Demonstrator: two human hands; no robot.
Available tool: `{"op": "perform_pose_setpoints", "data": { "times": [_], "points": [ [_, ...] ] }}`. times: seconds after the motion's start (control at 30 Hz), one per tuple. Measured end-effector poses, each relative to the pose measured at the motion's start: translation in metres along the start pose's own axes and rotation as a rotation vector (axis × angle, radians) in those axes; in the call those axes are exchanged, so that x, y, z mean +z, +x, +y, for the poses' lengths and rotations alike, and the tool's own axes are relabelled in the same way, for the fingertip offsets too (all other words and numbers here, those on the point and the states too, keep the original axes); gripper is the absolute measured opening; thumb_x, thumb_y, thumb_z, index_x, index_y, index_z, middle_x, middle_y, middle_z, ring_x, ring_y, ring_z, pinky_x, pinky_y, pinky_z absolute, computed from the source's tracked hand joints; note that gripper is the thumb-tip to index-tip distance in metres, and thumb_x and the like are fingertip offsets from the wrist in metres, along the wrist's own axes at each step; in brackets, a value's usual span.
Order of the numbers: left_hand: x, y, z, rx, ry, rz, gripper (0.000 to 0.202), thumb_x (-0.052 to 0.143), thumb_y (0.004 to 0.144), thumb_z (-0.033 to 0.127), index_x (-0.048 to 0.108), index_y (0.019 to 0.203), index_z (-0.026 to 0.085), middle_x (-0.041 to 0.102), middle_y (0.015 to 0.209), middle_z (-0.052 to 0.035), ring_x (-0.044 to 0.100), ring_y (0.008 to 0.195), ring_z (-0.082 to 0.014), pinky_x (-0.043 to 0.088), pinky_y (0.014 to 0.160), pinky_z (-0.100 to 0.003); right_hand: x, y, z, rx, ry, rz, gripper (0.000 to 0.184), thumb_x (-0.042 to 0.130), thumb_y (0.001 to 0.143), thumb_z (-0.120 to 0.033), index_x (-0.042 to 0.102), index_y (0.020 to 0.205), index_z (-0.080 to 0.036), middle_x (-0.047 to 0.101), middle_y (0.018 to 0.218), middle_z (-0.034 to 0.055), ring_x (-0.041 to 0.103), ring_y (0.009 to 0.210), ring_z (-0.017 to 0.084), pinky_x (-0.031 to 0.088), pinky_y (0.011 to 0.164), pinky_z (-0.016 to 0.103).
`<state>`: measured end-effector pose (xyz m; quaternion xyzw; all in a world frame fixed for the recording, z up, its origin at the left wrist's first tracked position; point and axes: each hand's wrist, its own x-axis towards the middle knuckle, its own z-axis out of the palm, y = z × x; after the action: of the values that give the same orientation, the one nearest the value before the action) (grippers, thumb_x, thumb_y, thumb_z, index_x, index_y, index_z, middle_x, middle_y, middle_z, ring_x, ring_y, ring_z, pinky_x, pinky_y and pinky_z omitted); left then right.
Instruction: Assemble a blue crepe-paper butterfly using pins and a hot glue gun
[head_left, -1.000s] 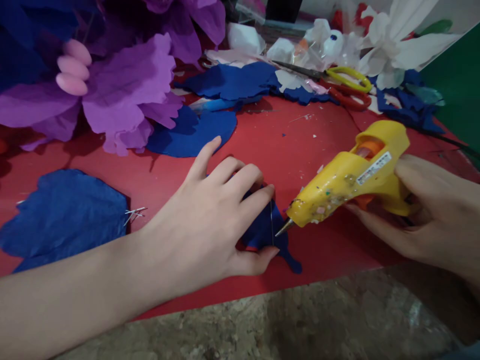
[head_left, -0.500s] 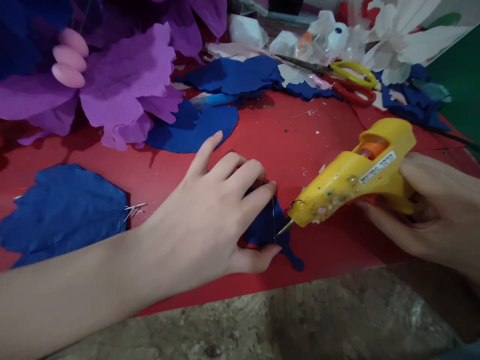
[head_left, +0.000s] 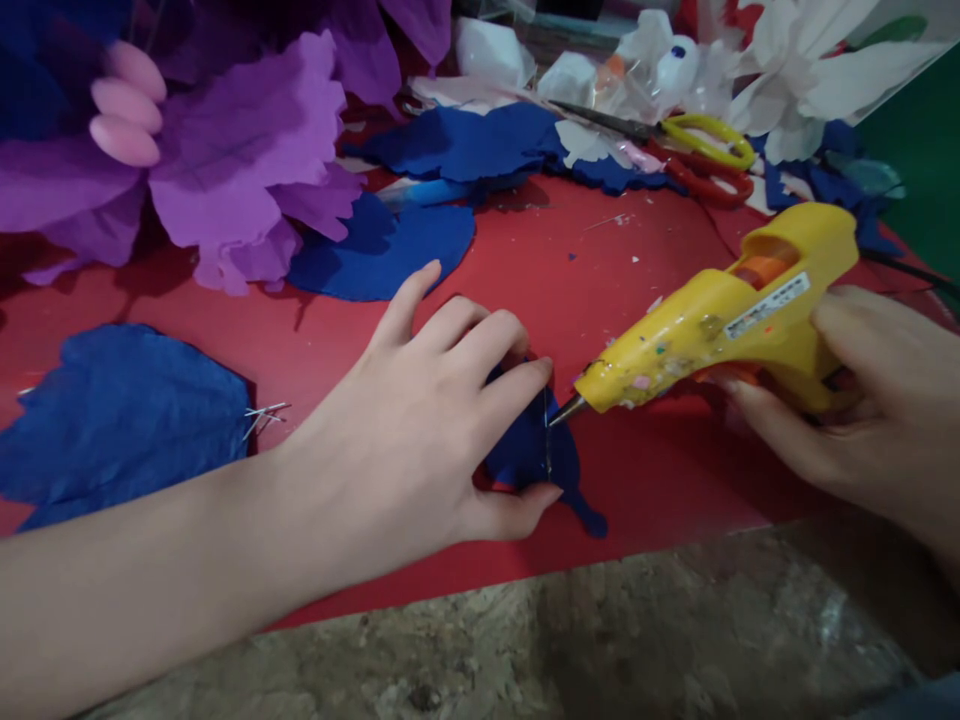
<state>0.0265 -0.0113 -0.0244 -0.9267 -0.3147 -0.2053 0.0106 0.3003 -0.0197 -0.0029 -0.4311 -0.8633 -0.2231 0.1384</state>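
Observation:
My right hand (head_left: 892, 400) is wrapped round the grip of a yellow hot glue gun (head_left: 675, 335). The gun's metal nozzle (head_left: 568, 410) points down and left, at a thin wire (head_left: 547, 450) lying across a small dark-blue cut-out petal (head_left: 521, 445). My left hand (head_left: 435, 420) bends over this petal, its index fingertip at the wire's upper end and its thumb tip at the lower end. The curled fingers hide part of the petal. A narrow blue tail sticks out at the petal's lower right.
A large blue petal (head_left: 127, 410) with wire ends lies left. Purple paper flowers (head_left: 247, 150) stand behind it. Scissors (head_left: 712, 140) and blue cut-outs (head_left: 465, 140) lie at the back. The gun's cord (head_left: 911, 270) runs right. The red table's (head_left: 390, 590) front edge is near my left forearm.
The glue gun has moved up and slightly right, its nozzle passing upward along the wire. A shiny line now shows on the wire below the nozzle. My left hand keeps its hold.

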Motion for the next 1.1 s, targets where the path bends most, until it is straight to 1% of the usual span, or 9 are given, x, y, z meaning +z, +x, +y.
{"op": "perform_pose_setpoints", "data": {
  "times": [0.17,0.27,0.37,0.5,0.6,0.73,0.87,1.03,1.1],
  "points": [
    [-0.001,0.0,-0.001,0.002,-0.002,-0.005,0.044,0.048,0.082,0.053,0.063,0.1,0.016,0.061,0.097,-0.009,0.057,0.092,-0.03,0.033,0.105,-0.063,0.0,0.002,0.0,-0.005,-0.045,0.014,0.018,0.047,0.091,-0.033,0.043,0.081,-0.019,0.053,0.075,0.005,0.055,0.067,0.015,0.019,0.043,0.029],
    [-0.001,0.0,0.0,0.01,-0.007,-0.016,0.045,0.049,0.082,0.052,0.062,0.103,0.014,0.059,0.098,-0.0091,0.056,0.093,-0.0302,0.032,0.105,-0.064,-0.001,0.003,0.0,0.015,-0.065,0.014,0.018,0.047,0.091,-0.033,0.044,0.081,-0.018,0.051,0.072,0.004,0.054,0.065,0.014,0.027,0.044,0.026],
    [0.0,-0.001,0.001,-0.002,0.024,-0.007,0.043,0.045,0.085,0.05,0.061,0.104,0.015,0.057,0.099,-0.0074,0.055,0.094,-0.0277,0.031,0.107,-0.059,0.0,0.002,0.0,0.048,-0.067,0.011,0.021,0.045,0.091,-0.036,0.047,0.083,-0.017,0.052,0.072,0.0041,0.055,0.066,0.014,0.038,0.05,0.024],
    [0.002,-0.002,0.001,-0.01,0.029,0.034,0.044,0.038,0.087,0.051,0.061,0.102,0.017,0.058,0.097,-0.006,0.055,0.093,-0.0263,0.032,0.107,-0.057,0.002,0.002,0.0,0.085,-0.069,-0.003,0.022,0.044,0.091,-0.038,0.049,0.085,-0.018,0.054,0.074,0.0044,0.057,0.068,0.015,0.04,0.051,0.025],
    [0.002,-0.002,0.0,-0.008,0.024,0.005,0.043,0.041,0.085,0.051,0.061,0.102,0.017,0.058,0.097,-0.0071,0.056,0.093,-0.0274,0.032,0.107,-0.058,0.002,0.004,-0.001,0.075,-0.086,-0.001,0.023,0.048,0.089,-0.04,0.047,0.081,-0.019,0.052,0.071,0.0035,0.057,0.064,0.015,0.034,0.045,0.025],
    [0.003,-0.002,0.0,-0.011,0.025,0.044,0.043,0.037,0.086,0.049,0.062,0.101,0.017,0.058,0.096,-0.006,0.056,0.091,-0.0265,0.032,0.107,-0.057,0.0,0.007,-0.001,0.108,-0.104,-0.024,0.036,0.047,0.087,-0.054,0.043,0.075,-0.019,0.054,0.071,0.0051,0.058,0.064,0.016,0.022,0.04,0.029],
    [0.003,-0.002,0.0,-0.007,0.014,0.026,0.043,0.04,0.085,0.05,0.062,0.101,0.017,0.058,0.098,-0.0071,0.056,0.092,-0.0276,0.032,0.107,-0.058,-0.002,0.007,-0.001,0.096,-0.093,-0.036,0.042,0.041,0.086,-0.061,0.04,0.074,-0.02,0.053,0.07,0.004,0.056,0.062,0.015,0.02,0.039,0.028],
    [0.004,-0.002,-0.001,-0.007,-0.009,0.036,0.044,0.042,0.083,0.054,0.064,0.099,0.018,0.061,0.096,-0.0078,0.057,0.091,-0.0285,0.031,0.108,-0.058,-0.007,0.01,-0.003,0.088,-0.103,-0.036,0.046,0.039,0.087,-0.062,0.022,0.068,-0.023,0.043,0.063,0.0011,0.053,0.058,0.013,0.021,0.037,0.025],
    [0.004,-0.002,-0.001,-0.007,-0.015,0.047,0.045,0.042,0.083,0.053,0.064,0.099,0.018,0.061,0.095,-0.0076,0.057,0.09,-0.0286,0.032,0.108,-0.058,-0.008,0.011,-0.004,0.076,-0.09,-0.063,0.046,0.036,0.088,-0.062,0.022,0.068,-0.023,0.04,0.061,0.0,0.05,0.055,0.012,0.022,0.036,0.024]
  ]
}}
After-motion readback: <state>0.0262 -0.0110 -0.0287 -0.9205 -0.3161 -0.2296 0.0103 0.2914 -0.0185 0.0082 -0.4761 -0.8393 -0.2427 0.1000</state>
